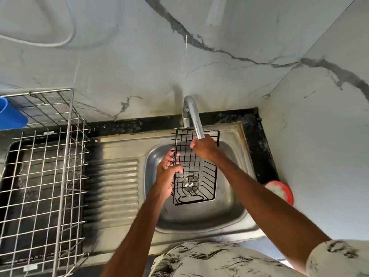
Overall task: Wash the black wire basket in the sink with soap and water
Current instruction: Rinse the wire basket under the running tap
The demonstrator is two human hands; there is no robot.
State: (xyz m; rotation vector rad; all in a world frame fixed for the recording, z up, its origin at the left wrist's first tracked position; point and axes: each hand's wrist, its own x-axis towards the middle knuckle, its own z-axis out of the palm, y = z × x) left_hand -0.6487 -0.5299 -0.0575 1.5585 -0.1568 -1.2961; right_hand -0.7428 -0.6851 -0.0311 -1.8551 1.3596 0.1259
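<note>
Early: L hand (167,168) grips black wire basket (194,170) over sink (229,208) mid-frame, R hand (203,147) grip unclear at tap (192,114); no suds visible.

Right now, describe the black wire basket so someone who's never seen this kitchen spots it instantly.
Find the steel sink in the middle. Over its bowl, just below the tap spout, the left hand grips a narrow wire basket. It is black and small, unlike the big silver wire rack on the counter to the left.
</note>
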